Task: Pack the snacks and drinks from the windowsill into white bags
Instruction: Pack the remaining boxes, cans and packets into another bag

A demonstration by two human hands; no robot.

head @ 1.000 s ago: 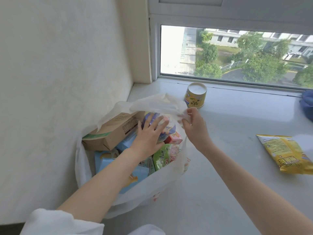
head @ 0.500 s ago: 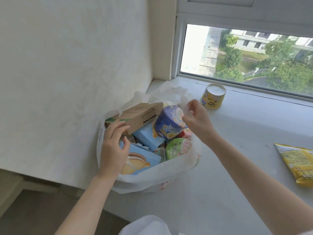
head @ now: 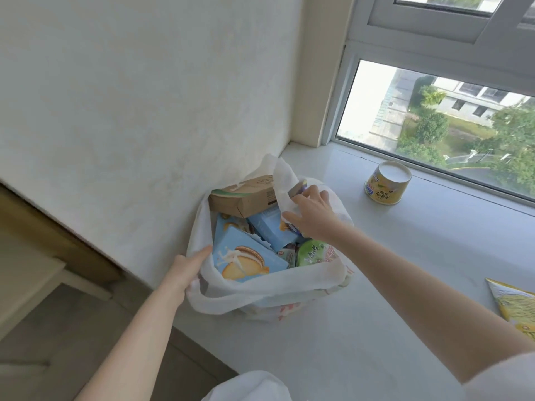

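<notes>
A white bag (head: pixel 260 293) stands on the windowsill (head: pixel 405 285) against the left wall, stuffed with snacks: a brown carton (head: pixel 246 198), blue biscuit boxes (head: pixel 243 256) and a green cup (head: pixel 314 253). My left hand (head: pixel 188 267) grips the bag's near-left rim. My right hand (head: pixel 311 212) pinches the far handle flap over the snacks. A yellow can (head: pixel 386 186) stands by the window, apart from the bag. A yellow snack packet (head: pixel 512 308) lies at the right edge.
The wall rises right behind the bag on the left. The window frame (head: pixel 341 105) runs along the back of the sill. Below the sill's left edge there is wooden furniture (head: pixel 43 256) and floor. A white cloth (head: pixel 249 386) shows at the bottom.
My left hand has come off the snacks to the bag's near-left rim and taken hold of it. My right hand keeps the far flap. The camera has swung left.
</notes>
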